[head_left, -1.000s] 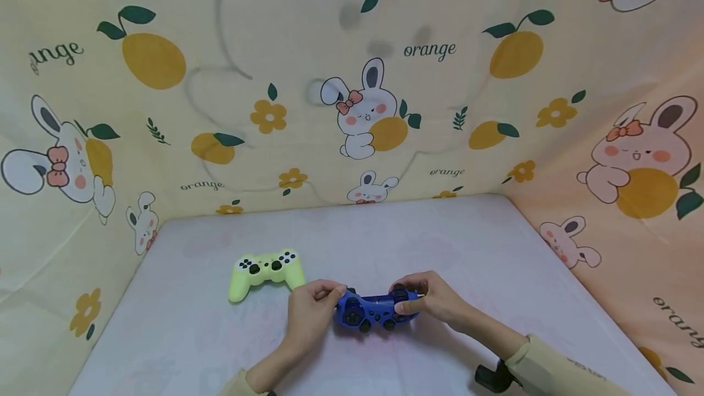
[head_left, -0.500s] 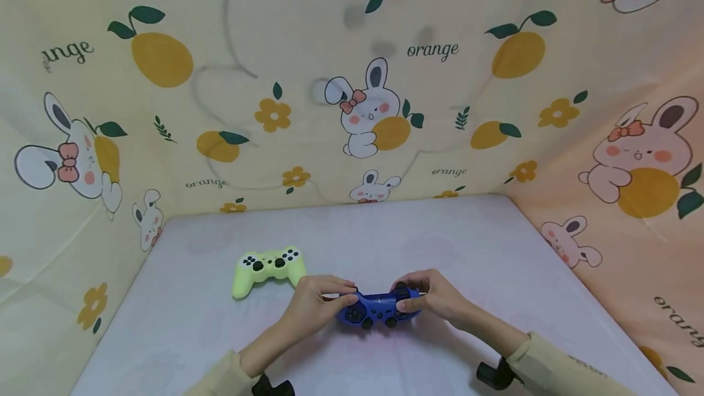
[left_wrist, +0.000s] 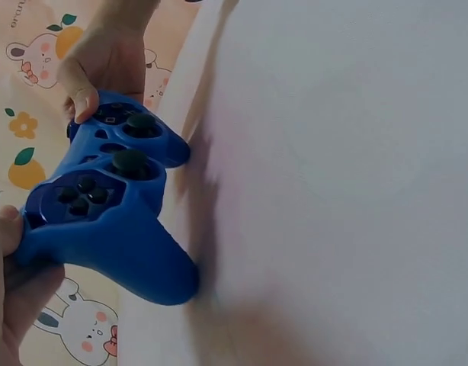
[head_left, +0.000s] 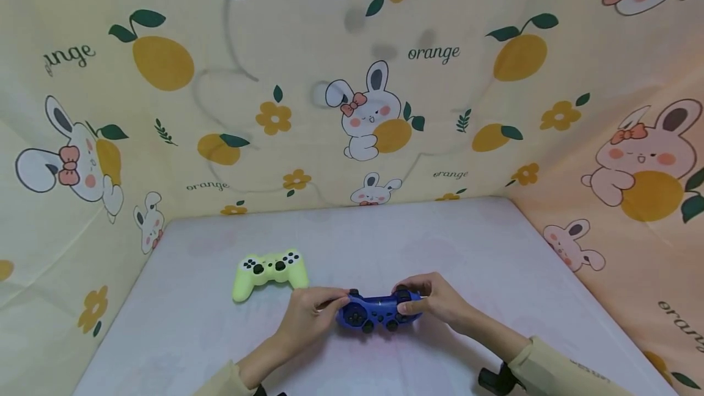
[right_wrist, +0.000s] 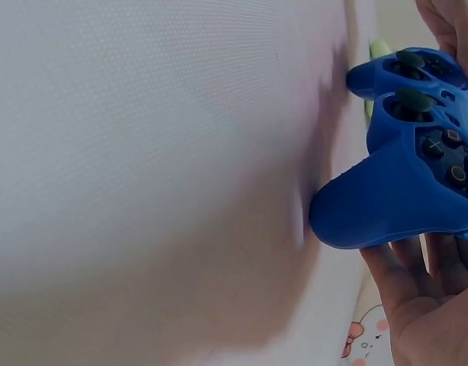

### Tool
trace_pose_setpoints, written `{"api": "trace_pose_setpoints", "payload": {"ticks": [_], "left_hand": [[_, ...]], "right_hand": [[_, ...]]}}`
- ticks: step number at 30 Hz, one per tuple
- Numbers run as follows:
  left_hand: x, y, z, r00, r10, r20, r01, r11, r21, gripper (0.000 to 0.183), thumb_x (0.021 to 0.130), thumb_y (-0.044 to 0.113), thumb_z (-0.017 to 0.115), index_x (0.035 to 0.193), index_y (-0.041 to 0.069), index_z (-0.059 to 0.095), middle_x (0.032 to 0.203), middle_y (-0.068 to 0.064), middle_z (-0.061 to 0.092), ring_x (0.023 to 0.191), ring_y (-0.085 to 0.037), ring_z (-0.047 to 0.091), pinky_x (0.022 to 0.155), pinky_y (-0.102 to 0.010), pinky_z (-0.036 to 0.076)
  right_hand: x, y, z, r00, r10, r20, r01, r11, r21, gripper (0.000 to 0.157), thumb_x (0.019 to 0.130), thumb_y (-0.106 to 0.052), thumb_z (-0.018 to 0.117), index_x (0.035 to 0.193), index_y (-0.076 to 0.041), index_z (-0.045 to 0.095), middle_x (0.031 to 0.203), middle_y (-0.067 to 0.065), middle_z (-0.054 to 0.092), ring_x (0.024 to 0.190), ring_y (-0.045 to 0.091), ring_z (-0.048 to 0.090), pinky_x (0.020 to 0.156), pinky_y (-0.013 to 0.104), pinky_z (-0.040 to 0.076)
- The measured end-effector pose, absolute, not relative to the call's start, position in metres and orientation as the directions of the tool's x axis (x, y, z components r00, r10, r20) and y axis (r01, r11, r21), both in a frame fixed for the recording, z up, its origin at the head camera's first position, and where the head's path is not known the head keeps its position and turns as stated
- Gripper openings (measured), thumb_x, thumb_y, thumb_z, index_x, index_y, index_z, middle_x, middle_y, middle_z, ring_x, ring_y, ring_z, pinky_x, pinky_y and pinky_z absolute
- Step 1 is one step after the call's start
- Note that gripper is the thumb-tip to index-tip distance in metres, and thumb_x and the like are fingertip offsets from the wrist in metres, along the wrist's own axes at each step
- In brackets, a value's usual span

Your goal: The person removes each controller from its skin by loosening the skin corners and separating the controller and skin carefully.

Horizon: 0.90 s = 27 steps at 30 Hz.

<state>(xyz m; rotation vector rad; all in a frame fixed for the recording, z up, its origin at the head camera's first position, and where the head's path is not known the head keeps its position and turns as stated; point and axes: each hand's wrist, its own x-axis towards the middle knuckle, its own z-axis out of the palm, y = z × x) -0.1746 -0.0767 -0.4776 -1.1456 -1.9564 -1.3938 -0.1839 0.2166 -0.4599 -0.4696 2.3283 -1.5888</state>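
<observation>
Both hands hold a blue game controller (head_left: 381, 305) with dark sticks and buttons, low over the white tabletop. My left hand (head_left: 310, 319) pinches its left shoulder between thumb and fingers. At the opposite end, my right hand (head_left: 437, 303) grips the controller with the thumb across the front and fingers behind. In the left wrist view, the blue shell of the controller (left_wrist: 135, 248) looks like a close-fitting cover, its handles pointing down at the table. The right wrist view shows fingers (right_wrist: 398, 278) behind the right handle. A pale green game controller (head_left: 271, 266) lies behind my left hand.
The white tabletop (head_left: 429, 237) is walled at the back and both sides by a printed cloth (head_left: 308, 35) with rabbits and oranges. The sleeves carry black wrist mounts; one mount (head_left: 497, 379) hangs beneath the right forearm.
My left hand slid across the controller's left shoulder, covering more of it half a second ago, then drew back to the corner. The right hand has kept its grip, and the green controller has not moved.
</observation>
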Motion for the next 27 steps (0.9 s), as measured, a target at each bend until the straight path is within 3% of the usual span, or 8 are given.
{"api": "trace_pose_setpoints", "payload": {"ticks": [11,19,27], "left_hand": [[-0.171,-0.088,-0.492,-0.564,0.334,0.755,0.821,0.13,0.556,0.02,0.078,-0.014,0.074,0.095,-0.004,0.073,0.092,-0.016,0.072,0.077,-0.026,0.072,0.067,-0.022,0.055],[-0.171,-0.094,-0.495,-0.594,0.357,0.721,0.8,0.171,0.575,0.017,0.08,-0.01,0.075,0.095,0.0,0.074,0.088,-0.009,0.074,0.076,-0.012,0.071,0.065,-0.02,0.055],[-0.174,-0.087,-0.485,-0.643,0.384,0.663,0.762,0.236,0.603,0.012,0.082,-0.003,0.076,0.093,0.003,0.075,0.092,-0.006,0.073,0.083,-0.012,0.07,0.073,-0.022,0.055]], "right_hand": [[-0.184,0.217,-0.461,-0.912,-0.406,-0.058,-0.091,0.338,-0.937,0.039,0.08,-0.018,0.081,0.112,0.001,0.07,0.102,0.008,0.07,0.088,0.025,0.056,0.079,0.037,0.042],[-0.187,0.217,-0.463,-0.913,-0.405,-0.059,-0.09,0.34,-0.936,0.038,0.08,-0.019,0.081,0.112,0.0,0.071,0.102,0.007,0.07,0.089,0.024,0.056,0.078,0.036,0.043],[-0.191,0.219,-0.462,-0.907,-0.415,-0.078,-0.063,0.316,-0.947,0.035,0.083,-0.015,0.079,0.113,-0.002,0.071,0.1,0.01,0.069,0.087,0.025,0.055,0.077,0.037,0.044]]}}
